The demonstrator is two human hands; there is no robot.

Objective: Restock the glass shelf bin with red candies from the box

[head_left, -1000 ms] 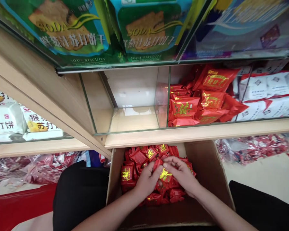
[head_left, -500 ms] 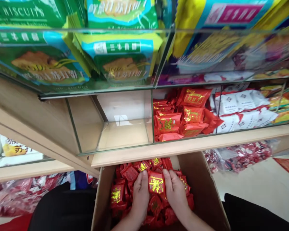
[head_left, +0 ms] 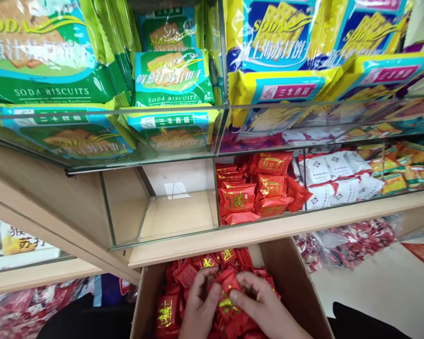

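Observation:
Over an open cardboard box (head_left: 309,301) full of red packets with gold print, both of my hands are close together. A red packet (head_left: 228,282) is between them. My left hand (head_left: 202,301) has its fingers curled at the packet's left side, thumb on top. On the right side, my right hand (head_left: 259,301) grips the packet with its thumb across the front. More red packets (head_left: 167,308) lie in the box around and below my hands. The lower edge of the held packet blends with those beneath it.
Above the box, a wooden shelf (head_left: 198,247) has a glass-fronted bare compartment (head_left: 178,214), then red packets (head_left: 238,200) and white packets (head_left: 321,179). Green biscuit packs (head_left: 169,77) and blue-yellow packs (head_left: 275,35) stand higher. Bagged goods (head_left: 353,240) lie at lower right.
The view has tilted upward, so the shelves sit lower in the picture and more biscuit packs show. My fingers have curled further round the packet, which is now more tilted.

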